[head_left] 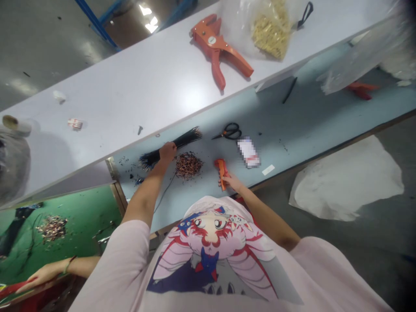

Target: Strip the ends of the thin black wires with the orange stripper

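Note:
My left hand (pixel 168 151) is closed around the middle of a long bundle of thin black wires (pixel 186 138), which lies across the pale blue bench (pixel 286 108). My right hand (pixel 229 181) grips a small orange hand tool (pixel 221 170) whose exact kind I cannot tell. Between my hands sits a loose pile of small copper-and-red wire pieces (pixel 189 165). Black-handled scissors (pixel 229 131) and a white packet with a blurred label (pixel 248 151) lie beyond my right hand.
On a raised white shelf (pixel 130 95) lie orange wire strippers (pixel 217 47) and a plastic bag of brass terminals (pixel 271 30). At lower left, a co-worker's hand (pixel 39 276) rests by a green table (pixel 87 216) with a pile of small parts (pixel 52 228).

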Tool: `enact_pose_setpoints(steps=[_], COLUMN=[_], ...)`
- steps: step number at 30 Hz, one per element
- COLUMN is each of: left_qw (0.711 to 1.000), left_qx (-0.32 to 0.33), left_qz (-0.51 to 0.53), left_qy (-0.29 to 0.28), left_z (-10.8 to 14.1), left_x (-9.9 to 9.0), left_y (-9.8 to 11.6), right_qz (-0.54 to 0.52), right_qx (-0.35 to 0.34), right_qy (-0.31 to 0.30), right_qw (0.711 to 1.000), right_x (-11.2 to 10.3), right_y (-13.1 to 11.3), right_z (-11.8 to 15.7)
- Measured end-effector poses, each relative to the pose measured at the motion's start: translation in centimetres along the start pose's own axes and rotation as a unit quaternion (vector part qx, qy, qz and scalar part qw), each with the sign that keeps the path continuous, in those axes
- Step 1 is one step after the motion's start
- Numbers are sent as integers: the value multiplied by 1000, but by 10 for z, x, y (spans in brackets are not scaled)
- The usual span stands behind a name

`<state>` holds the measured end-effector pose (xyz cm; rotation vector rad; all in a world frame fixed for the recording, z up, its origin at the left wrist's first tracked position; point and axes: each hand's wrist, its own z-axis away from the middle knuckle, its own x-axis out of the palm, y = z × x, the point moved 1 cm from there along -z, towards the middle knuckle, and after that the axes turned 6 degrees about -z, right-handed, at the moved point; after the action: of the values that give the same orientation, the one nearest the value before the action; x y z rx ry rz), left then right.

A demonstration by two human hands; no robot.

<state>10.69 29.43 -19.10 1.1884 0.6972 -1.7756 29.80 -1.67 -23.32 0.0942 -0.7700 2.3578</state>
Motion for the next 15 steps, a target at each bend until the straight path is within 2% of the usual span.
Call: enact_pose_setpoints(steps=[3, 6, 11, 15], left_qw=[1000, 999, 993, 988], left_qx=[-11, -41, -113, -151], left_qz=[12, 17, 14, 18], left_qy=[15, 29, 12, -36], left_z=[11, 35, 105, 166], left_x=[4, 11, 38, 65], left_y=[1, -8, -24, -24], right_qz=[-2, -4, -7, -4], right_qx=[3, 8, 22, 32], right_qy=[-3, -8, -26, -36], right_qw=[1000, 1000, 999, 999], right_x=[-2, -5, -8, -9], right_y=[1, 2, 2, 0], right_z=[-2, -4, -8, -10])
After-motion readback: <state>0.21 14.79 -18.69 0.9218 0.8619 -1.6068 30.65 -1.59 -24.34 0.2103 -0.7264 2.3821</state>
